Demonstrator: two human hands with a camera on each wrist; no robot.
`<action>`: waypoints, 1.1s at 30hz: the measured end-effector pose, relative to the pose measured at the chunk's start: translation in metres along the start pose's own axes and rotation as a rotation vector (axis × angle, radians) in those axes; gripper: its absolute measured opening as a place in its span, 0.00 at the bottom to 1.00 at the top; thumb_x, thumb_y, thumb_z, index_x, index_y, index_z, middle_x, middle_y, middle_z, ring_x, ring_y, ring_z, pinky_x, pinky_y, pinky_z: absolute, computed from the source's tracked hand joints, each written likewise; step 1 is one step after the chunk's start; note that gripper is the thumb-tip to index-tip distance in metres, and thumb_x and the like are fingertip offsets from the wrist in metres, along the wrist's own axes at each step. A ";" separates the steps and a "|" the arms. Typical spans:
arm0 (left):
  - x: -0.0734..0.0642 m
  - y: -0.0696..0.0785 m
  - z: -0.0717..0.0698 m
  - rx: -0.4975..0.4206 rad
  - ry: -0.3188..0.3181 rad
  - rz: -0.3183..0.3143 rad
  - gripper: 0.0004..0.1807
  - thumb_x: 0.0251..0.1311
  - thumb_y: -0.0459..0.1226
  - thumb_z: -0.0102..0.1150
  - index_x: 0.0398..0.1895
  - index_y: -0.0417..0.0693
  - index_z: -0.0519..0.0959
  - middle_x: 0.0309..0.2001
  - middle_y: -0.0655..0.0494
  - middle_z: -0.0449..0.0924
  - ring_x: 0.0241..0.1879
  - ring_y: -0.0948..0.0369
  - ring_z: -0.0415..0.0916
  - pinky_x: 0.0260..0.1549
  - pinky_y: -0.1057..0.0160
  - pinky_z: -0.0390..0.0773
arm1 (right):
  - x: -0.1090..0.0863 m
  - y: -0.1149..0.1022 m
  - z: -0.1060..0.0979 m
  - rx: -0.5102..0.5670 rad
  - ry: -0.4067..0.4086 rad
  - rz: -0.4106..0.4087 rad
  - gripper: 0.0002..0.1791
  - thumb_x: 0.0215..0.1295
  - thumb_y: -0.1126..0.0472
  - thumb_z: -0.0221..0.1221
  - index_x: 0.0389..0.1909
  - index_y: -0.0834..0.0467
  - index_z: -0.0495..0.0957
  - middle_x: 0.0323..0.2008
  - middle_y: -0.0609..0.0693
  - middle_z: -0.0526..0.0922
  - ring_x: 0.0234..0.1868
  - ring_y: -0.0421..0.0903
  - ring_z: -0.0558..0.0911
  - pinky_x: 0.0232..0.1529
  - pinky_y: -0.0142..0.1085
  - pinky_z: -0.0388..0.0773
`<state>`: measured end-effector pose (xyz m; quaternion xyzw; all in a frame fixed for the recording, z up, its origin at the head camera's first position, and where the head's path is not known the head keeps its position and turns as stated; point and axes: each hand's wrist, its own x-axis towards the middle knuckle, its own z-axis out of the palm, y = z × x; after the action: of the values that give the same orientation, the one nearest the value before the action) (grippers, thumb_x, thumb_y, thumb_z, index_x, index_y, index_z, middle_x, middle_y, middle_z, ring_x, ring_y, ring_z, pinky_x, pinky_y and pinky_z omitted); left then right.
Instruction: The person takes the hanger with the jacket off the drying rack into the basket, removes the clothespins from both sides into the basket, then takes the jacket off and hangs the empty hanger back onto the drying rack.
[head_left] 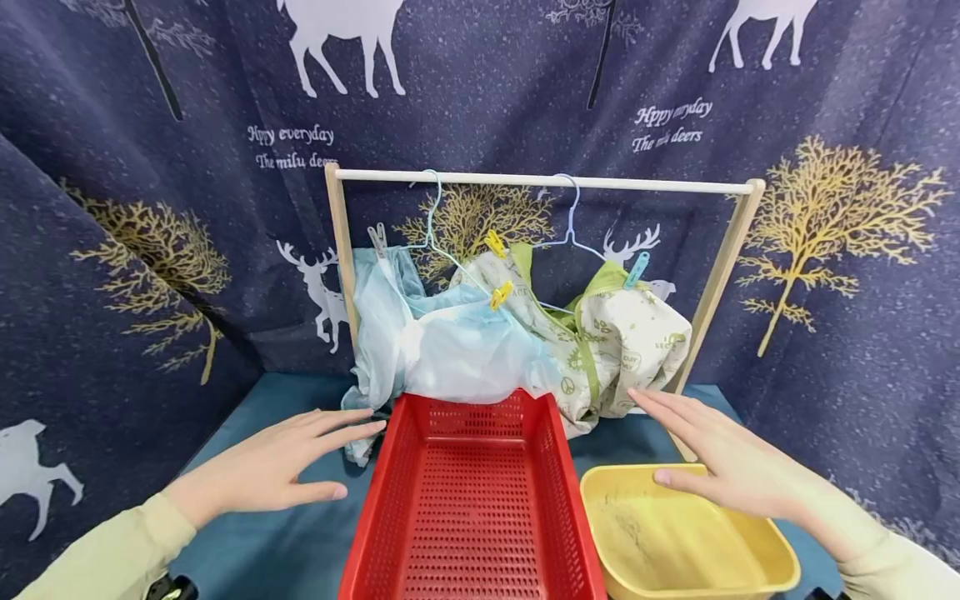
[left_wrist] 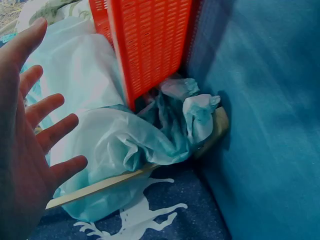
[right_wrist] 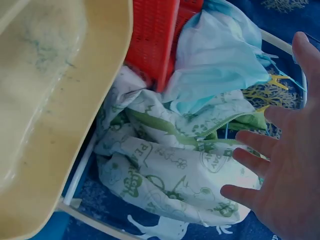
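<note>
My left hand (head_left: 281, 462) hovers left of the red basket (head_left: 468, 517), fingers extended and holding nothing. Over the yellow basin's back rim, my right hand (head_left: 723, 458) is likewise spread with nothing in it. Behind the basket, a light blue garment (head_left: 472, 350) hangs from a pale green hanger (head_left: 431, 225), with a grey clothespin (head_left: 378, 240) and a yellow clothespin (head_left: 501, 295) on it. To its right, a white-and-green printed garment (head_left: 633, 333) is on a lilac hanger (head_left: 572, 221); another yellow clothespin (head_left: 494, 243) and a blue clothespin (head_left: 637, 270) grip it.
Both hangers hook over the white rod (head_left: 660, 185) of a wooden-legged rack. The yellow basin (head_left: 675, 533) stands right of the basket on a blue-green surface (head_left: 262, 550). A dark patterned curtain (head_left: 480, 100) backs the scene. In the left wrist view, blue cloth (left_wrist: 197, 112) hangs near the basket's corner.
</note>
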<state>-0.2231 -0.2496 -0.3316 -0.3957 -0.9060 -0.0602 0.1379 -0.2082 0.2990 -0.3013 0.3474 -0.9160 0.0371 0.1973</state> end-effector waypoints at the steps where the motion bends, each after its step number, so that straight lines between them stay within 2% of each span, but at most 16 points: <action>1: 0.001 -0.001 -0.001 0.001 0.003 -0.009 0.39 0.63 0.60 0.57 0.76 0.72 0.57 0.74 0.65 0.62 0.68 0.58 0.69 0.59 0.46 0.74 | 0.002 0.000 0.000 0.005 0.000 0.005 0.47 0.62 0.44 0.65 0.78 0.44 0.52 0.75 0.44 0.62 0.70 0.47 0.66 0.66 0.17 0.43; 6: 0.011 -0.007 -0.005 -0.021 0.020 -0.051 0.38 0.64 0.59 0.57 0.75 0.73 0.56 0.74 0.62 0.63 0.70 0.56 0.67 0.59 0.46 0.74 | 0.013 0.003 -0.002 0.066 -0.001 0.046 0.46 0.63 0.45 0.64 0.78 0.44 0.51 0.74 0.44 0.63 0.70 0.49 0.67 0.65 0.17 0.46; 8: 0.017 -0.009 -0.008 -0.033 0.038 -0.061 0.38 0.63 0.58 0.58 0.75 0.73 0.56 0.74 0.61 0.63 0.70 0.56 0.67 0.59 0.45 0.74 | 0.020 0.004 -0.005 0.089 -0.002 0.069 0.46 0.64 0.46 0.64 0.78 0.44 0.50 0.74 0.46 0.63 0.70 0.50 0.67 0.66 0.24 0.53; 11: 0.024 -0.010 -0.013 -0.050 0.064 -0.079 0.38 0.63 0.57 0.59 0.75 0.73 0.57 0.73 0.61 0.63 0.70 0.56 0.67 0.59 0.46 0.74 | 0.034 0.007 -0.010 0.146 -0.027 0.117 0.45 0.67 0.46 0.61 0.79 0.42 0.46 0.76 0.48 0.59 0.72 0.52 0.65 0.64 0.42 0.64; 12: 0.026 -0.010 -0.014 -0.058 0.066 -0.089 0.38 0.63 0.57 0.59 0.75 0.73 0.57 0.73 0.61 0.63 0.70 0.56 0.66 0.59 0.46 0.74 | 0.038 0.007 -0.012 0.165 -0.031 0.130 0.45 0.67 0.46 0.61 0.79 0.41 0.46 0.76 0.49 0.58 0.73 0.53 0.64 0.63 0.48 0.65; 15: 0.032 -0.012 -0.016 -0.076 0.078 -0.104 0.37 0.64 0.56 0.58 0.75 0.71 0.57 0.73 0.61 0.63 0.70 0.55 0.66 0.59 0.46 0.74 | 0.053 0.007 -0.021 0.213 -0.041 0.143 0.45 0.70 0.47 0.58 0.79 0.41 0.43 0.78 0.50 0.54 0.75 0.56 0.60 0.61 0.54 0.67; 20: 0.037 -0.016 -0.018 -0.102 0.099 -0.127 0.37 0.65 0.54 0.58 0.76 0.69 0.57 0.74 0.60 0.61 0.71 0.53 0.64 0.61 0.43 0.72 | 0.070 0.008 -0.031 0.229 -0.036 0.118 0.44 0.71 0.48 0.58 0.79 0.41 0.42 0.79 0.50 0.52 0.75 0.58 0.59 0.60 0.57 0.68; 24: 0.040 -0.021 -0.020 -0.115 0.102 -0.147 0.37 0.66 0.54 0.58 0.76 0.70 0.55 0.74 0.60 0.61 0.72 0.52 0.63 0.61 0.41 0.71 | 0.080 0.008 -0.031 0.264 -0.020 0.112 0.44 0.70 0.51 0.59 0.79 0.40 0.43 0.79 0.48 0.51 0.78 0.57 0.55 0.67 0.61 0.60; 28: 0.041 -0.026 -0.023 -0.130 0.096 -0.175 0.39 0.66 0.55 0.56 0.77 0.71 0.52 0.75 0.57 0.59 0.73 0.49 0.61 0.64 0.40 0.67 | 0.088 0.007 -0.031 0.291 -0.015 0.106 0.45 0.69 0.50 0.60 0.79 0.40 0.43 0.79 0.46 0.50 0.78 0.56 0.54 0.69 0.62 0.57; 33: 0.042 -0.036 -0.026 -0.192 0.101 -0.236 0.42 0.67 0.55 0.56 0.79 0.68 0.47 0.76 0.53 0.58 0.73 0.49 0.61 0.65 0.38 0.63 | 0.097 0.008 -0.031 0.299 0.002 0.071 0.46 0.70 0.52 0.60 0.79 0.43 0.41 0.75 0.53 0.60 0.75 0.58 0.61 0.67 0.61 0.60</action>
<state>-0.2713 -0.2501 -0.2944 -0.2944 -0.9282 -0.1822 0.1365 -0.2689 0.2513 -0.2351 0.3401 -0.9118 0.1805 0.1429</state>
